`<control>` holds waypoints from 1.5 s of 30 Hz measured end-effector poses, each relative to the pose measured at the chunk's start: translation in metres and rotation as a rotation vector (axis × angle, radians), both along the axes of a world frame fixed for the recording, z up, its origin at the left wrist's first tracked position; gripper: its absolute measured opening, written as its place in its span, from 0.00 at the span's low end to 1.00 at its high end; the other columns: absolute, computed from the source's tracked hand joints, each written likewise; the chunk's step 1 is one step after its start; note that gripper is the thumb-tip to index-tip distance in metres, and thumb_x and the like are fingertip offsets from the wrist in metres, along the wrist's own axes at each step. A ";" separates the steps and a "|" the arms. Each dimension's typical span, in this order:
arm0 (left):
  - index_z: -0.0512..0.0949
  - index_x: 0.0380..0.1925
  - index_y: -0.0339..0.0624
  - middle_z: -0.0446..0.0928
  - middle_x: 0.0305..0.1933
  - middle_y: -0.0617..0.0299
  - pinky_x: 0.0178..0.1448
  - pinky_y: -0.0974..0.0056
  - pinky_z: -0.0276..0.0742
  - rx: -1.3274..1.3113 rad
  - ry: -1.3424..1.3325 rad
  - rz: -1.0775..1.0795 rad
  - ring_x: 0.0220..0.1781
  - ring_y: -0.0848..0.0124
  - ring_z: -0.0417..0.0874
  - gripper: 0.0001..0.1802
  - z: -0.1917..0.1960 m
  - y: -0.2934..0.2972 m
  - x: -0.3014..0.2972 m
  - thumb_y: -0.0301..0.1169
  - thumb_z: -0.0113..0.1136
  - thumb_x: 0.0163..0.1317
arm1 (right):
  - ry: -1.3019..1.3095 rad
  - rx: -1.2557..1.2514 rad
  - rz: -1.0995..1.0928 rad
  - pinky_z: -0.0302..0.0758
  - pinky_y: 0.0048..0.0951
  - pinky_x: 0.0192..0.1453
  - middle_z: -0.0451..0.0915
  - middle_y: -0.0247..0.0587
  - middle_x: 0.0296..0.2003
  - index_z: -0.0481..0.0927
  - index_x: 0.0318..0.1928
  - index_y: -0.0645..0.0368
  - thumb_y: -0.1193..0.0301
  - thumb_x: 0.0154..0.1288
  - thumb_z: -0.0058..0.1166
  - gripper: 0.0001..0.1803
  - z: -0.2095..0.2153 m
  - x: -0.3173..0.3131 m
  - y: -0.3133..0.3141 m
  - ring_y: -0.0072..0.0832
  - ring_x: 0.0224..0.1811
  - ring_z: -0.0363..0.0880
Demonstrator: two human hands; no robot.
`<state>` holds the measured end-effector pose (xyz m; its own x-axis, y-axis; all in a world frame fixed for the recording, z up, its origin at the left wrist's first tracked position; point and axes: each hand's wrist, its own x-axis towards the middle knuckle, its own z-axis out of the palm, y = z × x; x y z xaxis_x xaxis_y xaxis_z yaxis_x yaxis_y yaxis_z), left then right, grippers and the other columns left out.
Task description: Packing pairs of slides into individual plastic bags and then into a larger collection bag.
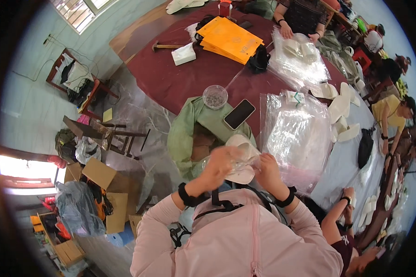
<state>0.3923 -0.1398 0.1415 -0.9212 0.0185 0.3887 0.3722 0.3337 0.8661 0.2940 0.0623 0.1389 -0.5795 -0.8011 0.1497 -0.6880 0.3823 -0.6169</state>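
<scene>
In front of my chest is a pair of white slippers (241,174), with clear plastic around them that looks like a bag. My right hand (269,172) is closed on the right edge of the plastic, its fingers pressed together. My left hand (221,167) is raised at the left side of the slippers. Motion blurs its fingers, and whether they grip the plastic cannot be made out. Just beyond lie a dark-screened phone (239,114) and a round clear tub (215,97) of small grey pieces, beside a green sack (182,138) with an open top.
Flat clear bags (296,134) are stacked to the right on the dark red table (159,85). More white slippers (339,106) lie beyond them. Yellow bags (229,39), a hammer (166,46) and a white box (183,54) lie farther back. Co-workers sit across and to the right.
</scene>
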 end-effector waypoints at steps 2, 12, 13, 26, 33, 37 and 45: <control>0.71 0.54 0.46 0.70 0.53 0.49 0.63 0.50 0.56 -0.253 -0.160 0.355 0.58 0.51 0.66 0.21 -0.021 -0.031 -0.006 0.40 0.50 0.62 | 0.042 -0.014 -0.048 0.68 0.42 0.51 0.77 0.46 0.31 0.78 0.35 0.60 0.78 0.44 0.56 0.12 -0.002 0.002 0.000 0.46 0.41 0.74; 0.56 0.64 0.38 0.74 0.49 0.36 0.54 0.50 0.71 -0.288 -1.221 0.924 0.50 0.44 0.75 0.39 -0.186 -0.135 0.073 0.40 0.57 0.53 | 0.122 -0.055 0.242 0.67 0.40 0.55 0.78 0.41 0.34 0.78 0.34 0.61 0.75 0.45 0.52 0.12 0.016 0.011 -0.046 0.40 0.44 0.74; 0.56 0.64 0.38 0.74 0.49 0.36 0.54 0.50 0.71 -0.292 -1.218 0.911 0.50 0.44 0.75 0.39 -0.194 -0.136 0.074 0.40 0.57 0.53 | 0.206 -0.065 0.311 0.66 0.39 0.56 0.78 0.38 0.33 0.78 0.34 0.60 0.74 0.45 0.52 0.12 0.013 0.010 -0.053 0.36 0.44 0.74; 0.73 0.34 0.28 0.75 0.37 0.38 0.45 0.49 0.68 0.566 -0.723 0.820 0.43 0.42 0.75 0.17 -0.257 -0.147 0.107 0.36 0.51 0.58 | 0.500 0.079 0.278 0.51 0.44 0.68 0.67 0.40 0.55 0.69 0.56 0.52 0.72 0.52 0.51 0.27 -0.061 0.033 -0.178 0.40 0.61 0.62; 0.72 0.35 0.28 0.75 0.38 0.37 0.46 0.48 0.67 -0.025 -0.804 1.027 0.44 0.40 0.73 0.16 -0.150 -0.134 0.078 0.34 0.49 0.60 | 0.391 0.309 0.065 0.52 0.47 0.67 0.65 0.42 0.58 0.67 0.58 0.53 0.65 0.51 0.56 0.31 -0.084 -0.001 -0.106 0.38 0.63 0.60; 0.73 0.35 0.27 0.75 0.37 0.37 0.45 0.47 0.67 -0.126 -0.775 1.019 0.43 0.39 0.73 0.18 -0.140 -0.125 0.069 0.36 0.49 0.60 | 0.341 0.488 -0.322 0.46 0.57 0.68 0.59 0.42 0.64 0.63 0.63 0.48 0.60 0.57 0.52 0.31 -0.091 -0.046 -0.022 0.44 0.68 0.52; 0.76 0.35 0.28 0.76 0.36 0.35 0.46 0.47 0.69 -0.229 -0.849 1.109 0.44 0.39 0.75 0.23 -0.146 -0.131 0.057 0.43 0.48 0.62 | 0.262 0.753 -0.658 0.38 0.65 0.67 0.53 0.42 0.68 0.63 0.64 0.41 0.52 0.62 0.46 0.29 -0.137 -0.072 0.136 0.48 0.71 0.45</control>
